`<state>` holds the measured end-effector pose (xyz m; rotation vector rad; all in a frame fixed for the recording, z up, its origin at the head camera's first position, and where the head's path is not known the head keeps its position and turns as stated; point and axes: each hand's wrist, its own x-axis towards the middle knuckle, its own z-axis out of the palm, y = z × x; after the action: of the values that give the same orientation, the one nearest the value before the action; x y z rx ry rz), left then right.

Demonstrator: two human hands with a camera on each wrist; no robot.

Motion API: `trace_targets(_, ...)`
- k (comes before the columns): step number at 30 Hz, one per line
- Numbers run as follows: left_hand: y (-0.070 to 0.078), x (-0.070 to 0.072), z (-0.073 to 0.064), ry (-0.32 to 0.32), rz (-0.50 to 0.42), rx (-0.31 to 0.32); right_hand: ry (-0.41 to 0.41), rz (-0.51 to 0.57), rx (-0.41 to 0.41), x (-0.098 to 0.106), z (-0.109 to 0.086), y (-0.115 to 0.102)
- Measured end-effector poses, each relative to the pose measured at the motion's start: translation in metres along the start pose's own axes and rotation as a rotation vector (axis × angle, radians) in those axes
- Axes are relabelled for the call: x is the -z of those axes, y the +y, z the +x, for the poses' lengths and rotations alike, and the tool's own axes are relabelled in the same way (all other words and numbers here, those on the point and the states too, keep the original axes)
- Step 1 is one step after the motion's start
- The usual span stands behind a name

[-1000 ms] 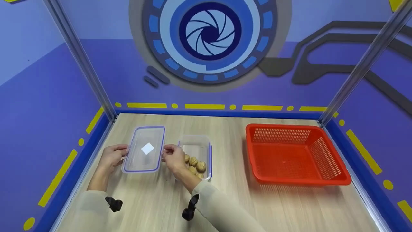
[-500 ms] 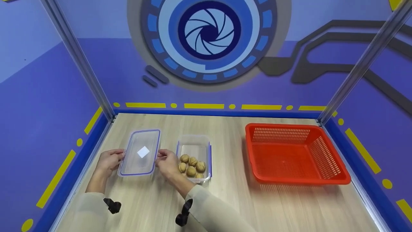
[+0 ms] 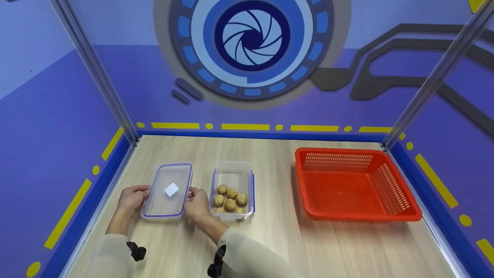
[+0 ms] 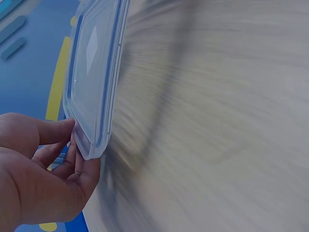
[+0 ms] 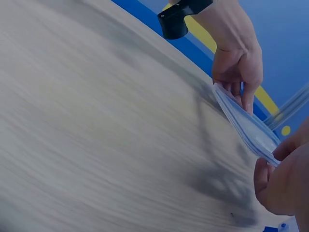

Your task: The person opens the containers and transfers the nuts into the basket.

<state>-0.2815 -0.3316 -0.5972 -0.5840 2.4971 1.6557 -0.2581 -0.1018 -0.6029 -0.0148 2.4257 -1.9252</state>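
A clear plastic lid (image 3: 164, 199) with a blue seal and a white square sticker is held level between my two hands. My left hand (image 3: 132, 199) pinches its left edge, thumb on top and fingers beneath, as the left wrist view shows. On the opposite edge my right hand (image 3: 196, 203) pinches it the same way. In the left wrist view the lid (image 4: 91, 72) hangs above the table, with a shadow below. Just right of my right hand stands an open clear food container (image 3: 233, 179) with several walnuts (image 3: 230, 204) gathered at its near end.
A red plastic basket (image 3: 339, 193) with slotted walls sits at the right of the wooden table (image 3: 274, 247). Blue printed panels (image 3: 247, 112) and metal posts (image 3: 96, 73) enclose the table at the back and sides.
Both hands have brought the lid down and nearer, slightly left at first. My right hand has moved off the container, so more walnuts show. Container and basket stay put.
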Motion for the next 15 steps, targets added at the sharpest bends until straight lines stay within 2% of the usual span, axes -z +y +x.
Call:
trace_targets(8,-0.010,-0.004,0.006,0.021,0.015,0.013,-0.003,-0.131,0.002,-0.002,-0.002,0.010)
trace_targets(15,-0.011,-0.010,0.004,0.101,0.091,0.000,0.010,-0.194,-0.007,-0.005,-0.002,0.018)
